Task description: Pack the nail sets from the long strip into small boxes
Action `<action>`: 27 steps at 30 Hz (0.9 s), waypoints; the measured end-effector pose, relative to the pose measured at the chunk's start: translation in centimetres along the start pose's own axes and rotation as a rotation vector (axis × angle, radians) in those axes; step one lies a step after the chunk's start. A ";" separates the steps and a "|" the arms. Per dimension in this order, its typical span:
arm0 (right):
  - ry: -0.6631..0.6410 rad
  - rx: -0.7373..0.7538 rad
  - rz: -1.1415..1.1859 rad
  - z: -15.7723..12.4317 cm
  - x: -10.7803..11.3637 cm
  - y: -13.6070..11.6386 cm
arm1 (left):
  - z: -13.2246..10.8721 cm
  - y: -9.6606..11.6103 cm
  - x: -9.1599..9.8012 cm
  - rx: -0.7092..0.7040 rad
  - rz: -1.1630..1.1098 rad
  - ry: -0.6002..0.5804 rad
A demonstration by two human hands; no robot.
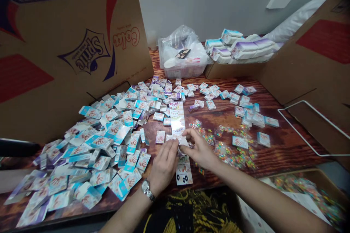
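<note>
My left hand (164,165), with a metal wristwatch (147,190), and my right hand (198,149) meet over a long printed card strip (177,120). Their fingertips pinch the strip's middle, where a small clear plastic packet (182,148) shows; the hands hide most of it. The strip's lower end (184,172) lies below them on the wooden table (284,153). Left of my left hand spreads a large heap of small blue-and-white printed cartons (109,145). Loose clear packets of colourful small pieces (229,149) lie close to my right hand.
Printed cardboard panels (73,47) stand along the left and right (308,58) sides. At the back are a plastic tub with a bag (180,56) and stacked packs (240,45). A wire frame (303,127) lies at right; a box of colourful packets (306,189) sits lower right.
</note>
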State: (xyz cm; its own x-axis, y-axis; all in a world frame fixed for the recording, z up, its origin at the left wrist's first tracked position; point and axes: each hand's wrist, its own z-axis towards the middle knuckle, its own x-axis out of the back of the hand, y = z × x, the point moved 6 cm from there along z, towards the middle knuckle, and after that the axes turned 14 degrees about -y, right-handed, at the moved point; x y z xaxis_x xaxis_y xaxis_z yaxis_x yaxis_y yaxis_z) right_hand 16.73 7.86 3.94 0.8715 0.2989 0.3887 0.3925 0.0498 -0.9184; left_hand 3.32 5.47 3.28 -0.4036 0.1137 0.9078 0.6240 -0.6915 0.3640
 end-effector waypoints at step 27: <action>0.095 -0.008 0.280 -1.1 -1.6 -0.1 | 0.2 -0.8 0.1 0.134 -0.151 0.053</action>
State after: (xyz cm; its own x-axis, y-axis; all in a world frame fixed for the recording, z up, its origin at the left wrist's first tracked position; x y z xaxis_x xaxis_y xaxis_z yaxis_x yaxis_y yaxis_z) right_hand 15.67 6.33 3.49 0.9696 0.2096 0.1261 0.1352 -0.0293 -0.9904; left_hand 2.90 6.21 3.14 -0.5319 0.1688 0.8298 0.6356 -0.5680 0.5229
